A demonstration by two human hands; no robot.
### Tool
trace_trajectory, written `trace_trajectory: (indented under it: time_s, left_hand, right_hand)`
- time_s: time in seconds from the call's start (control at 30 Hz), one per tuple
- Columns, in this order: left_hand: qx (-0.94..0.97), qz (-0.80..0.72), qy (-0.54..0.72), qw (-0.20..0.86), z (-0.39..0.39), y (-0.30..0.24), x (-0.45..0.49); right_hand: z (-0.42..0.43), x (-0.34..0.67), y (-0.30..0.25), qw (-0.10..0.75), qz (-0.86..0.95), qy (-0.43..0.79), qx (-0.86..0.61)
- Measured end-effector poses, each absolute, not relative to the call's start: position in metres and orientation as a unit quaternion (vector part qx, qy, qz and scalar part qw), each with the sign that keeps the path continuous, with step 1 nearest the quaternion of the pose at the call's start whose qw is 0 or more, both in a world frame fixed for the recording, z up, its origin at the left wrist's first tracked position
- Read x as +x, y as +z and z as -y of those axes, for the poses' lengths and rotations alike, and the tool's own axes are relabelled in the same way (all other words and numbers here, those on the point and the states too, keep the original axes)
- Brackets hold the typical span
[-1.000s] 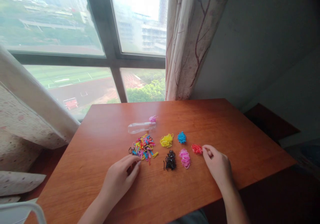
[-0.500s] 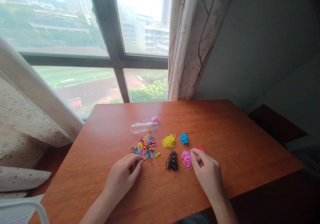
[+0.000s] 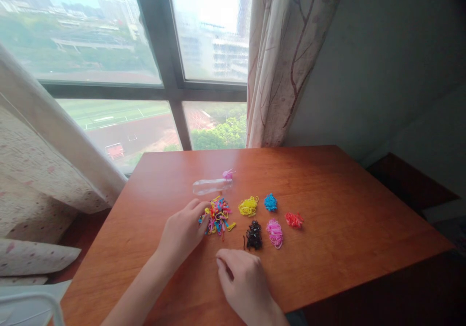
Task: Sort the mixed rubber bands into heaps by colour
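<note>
My left hand [image 3: 185, 226] is at the left edge of a mixed pile of coloured rubber bands [image 3: 219, 214], its thumb and forefinger apart and touching the bands. Lower on the table, my right hand [image 3: 242, 272] is closed with thumb and fingers curled together; anything inside is hidden. It is just below the black rubber bands [image 3: 254, 235]. Around it lie sorted heaps: yellow rubber bands [image 3: 248, 206], blue rubber bands [image 3: 270, 202], pink rubber bands [image 3: 274, 234] and red rubber bands [image 3: 294, 220].
A clear plastic bottle-like container [image 3: 211, 186] lies on its side behind the mixed pile, with a pink piece [image 3: 228, 173] by its end. The wooden table [image 3: 345, 200] meets a window at the back. Curtains [image 3: 276, 73] hang on both sides.
My right hand has moved left and nearer me, from the pink and red heaps to below the black one. My left hand has moved up onto the mixed pile, its fingers parting.
</note>
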State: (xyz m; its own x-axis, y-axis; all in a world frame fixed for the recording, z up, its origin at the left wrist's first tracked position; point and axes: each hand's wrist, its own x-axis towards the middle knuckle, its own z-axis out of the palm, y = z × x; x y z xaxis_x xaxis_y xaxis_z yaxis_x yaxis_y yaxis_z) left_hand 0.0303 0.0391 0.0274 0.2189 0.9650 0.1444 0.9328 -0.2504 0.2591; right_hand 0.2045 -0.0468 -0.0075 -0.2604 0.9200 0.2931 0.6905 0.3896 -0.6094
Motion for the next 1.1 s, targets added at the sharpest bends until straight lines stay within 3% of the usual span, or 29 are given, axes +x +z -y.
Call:
trace_trajectory:
  time_s: [0.37,0.6,0.93,1.1]
  left_hand:
    - [0.790,-0.602,0.108,0.044,-0.038,0.026,0.030]
    - [0.782,-0.597,0.169,0.066,-0.034,0.022,0.020]
    - [0.759,-0.552,0.293,0.183,-0.033,0.030,0.021]
    - [0.797,-0.477,0.278,0.244,-0.045,0.054,0.071]
  right_hand:
    - [0.046,0.207,-0.006,0.321,0.765,0.212,-0.517]
    - [0.047,0.208,-0.005,0.322,0.764,0.215,-0.516]
    - [0.047,0.206,-0.014,0.341,0.767,0.206,-0.503]
    - [0.047,0.206,-0.014,0.306,0.778,0.186,-0.516]
